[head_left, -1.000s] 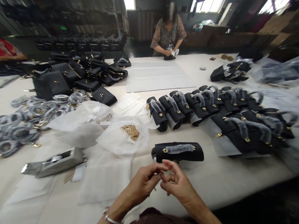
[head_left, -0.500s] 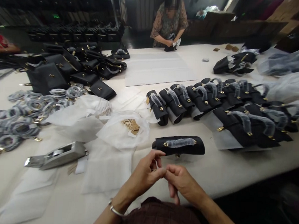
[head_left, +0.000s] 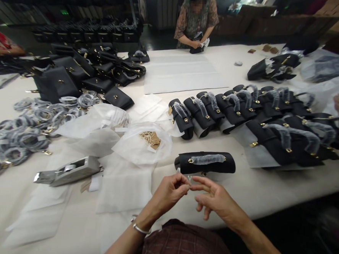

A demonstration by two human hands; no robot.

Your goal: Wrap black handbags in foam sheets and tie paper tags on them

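Observation:
My left hand (head_left: 171,191) is closed in a pinch, and a short bit of white string (head_left: 189,178) shows at its fingertips. Beside it my right hand (head_left: 215,198) has its fingers stretched apart, the fingertips close to the string; whether they touch it I cannot tell. Just beyond both hands lies a black handbag (head_left: 205,168), its handle (head_left: 209,159) wrapped in clear plastic with gold fittings at the ends. To the left, brown paper tags (head_left: 154,142) with white strings sit in an opened white plastic bag (head_left: 130,151).
A tape dispenser (head_left: 76,171) and white sheets (head_left: 125,189) lie to the left, with coiled wrapped straps (head_left: 21,144) behind. Rows of black handbags (head_left: 200,117) fill the right; more bags (head_left: 63,82) are heaped far left. Across the table a person (head_left: 196,21) handles a dark bag.
My hands have drawn slightly apart. The fingers of my right hand have opened out, and white string now shows between the hands. A person's hand or arm has appeared at the right edge.

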